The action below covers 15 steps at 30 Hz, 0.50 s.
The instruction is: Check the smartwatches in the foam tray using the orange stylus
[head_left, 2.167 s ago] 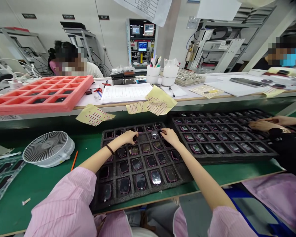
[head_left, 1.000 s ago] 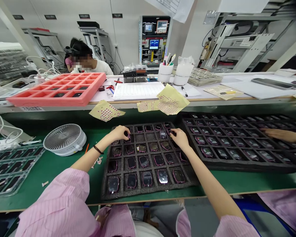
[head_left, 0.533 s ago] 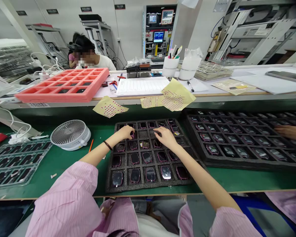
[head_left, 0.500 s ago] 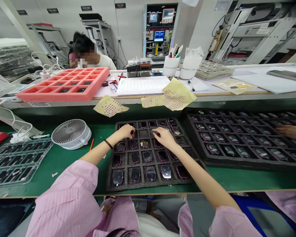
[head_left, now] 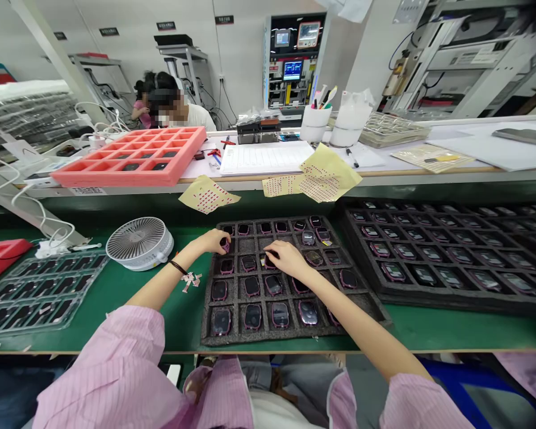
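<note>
Black foam tray (head_left: 259,339) holds rows of pink-rimmed watch bodies (head_left: 252,286), each seated in its own pocket, on the green bench (head_left: 411,333). The left hand (head_left: 212,241) pinches one watch body (head_left: 225,244) between its fingertips, near the far left corner of the tray. The right hand (head_left: 288,259) is half closed, its fingers curled down over the middle of the tray; whether it has hold of anything, I cannot tell. These bodies should prove light, stiff and slippery, their glossy faces easily marked, so the pink rims look the safest place to grip.
</note>
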Motion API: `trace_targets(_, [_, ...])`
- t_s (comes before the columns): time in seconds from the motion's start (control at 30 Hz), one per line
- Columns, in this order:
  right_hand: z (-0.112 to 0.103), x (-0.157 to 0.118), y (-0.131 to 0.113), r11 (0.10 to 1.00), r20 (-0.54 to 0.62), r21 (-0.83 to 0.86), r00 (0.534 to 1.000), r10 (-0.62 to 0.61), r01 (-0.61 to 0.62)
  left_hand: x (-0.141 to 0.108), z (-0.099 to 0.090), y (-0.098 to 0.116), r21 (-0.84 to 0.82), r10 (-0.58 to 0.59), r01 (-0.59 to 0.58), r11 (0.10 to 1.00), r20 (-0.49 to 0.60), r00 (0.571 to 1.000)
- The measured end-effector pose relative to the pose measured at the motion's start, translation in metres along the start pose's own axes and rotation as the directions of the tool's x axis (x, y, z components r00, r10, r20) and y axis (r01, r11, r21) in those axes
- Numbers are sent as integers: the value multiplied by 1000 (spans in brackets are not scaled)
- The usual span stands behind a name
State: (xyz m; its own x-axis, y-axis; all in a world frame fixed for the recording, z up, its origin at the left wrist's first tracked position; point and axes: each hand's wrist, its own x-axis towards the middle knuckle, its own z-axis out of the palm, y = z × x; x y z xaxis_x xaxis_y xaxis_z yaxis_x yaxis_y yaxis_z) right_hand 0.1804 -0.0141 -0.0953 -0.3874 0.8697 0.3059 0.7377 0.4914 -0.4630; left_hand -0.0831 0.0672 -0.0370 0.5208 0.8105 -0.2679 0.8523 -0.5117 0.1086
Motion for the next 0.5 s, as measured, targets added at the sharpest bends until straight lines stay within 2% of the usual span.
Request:
trace_targets(0.1, [1,0,-8,999,-3,38,1000,-6,6,2,-2,-4,-19,48,-47,999,37,998])
trace_targets(0.2, [1,-3,-12,995,-11,97,1000,5,-4,7,0,-5,-20,58,-58,998,19,998])
trace_targets(0.37, [9,0,-16,963,-12,266,999,40,-35,4,10,-6,-64,35,-41,997,-95,995])
trace_targets(0.5, [24,11,-27,901,-18,427,996,87,-71,-23,5,2,-145,-4,-31,989,-235,972])
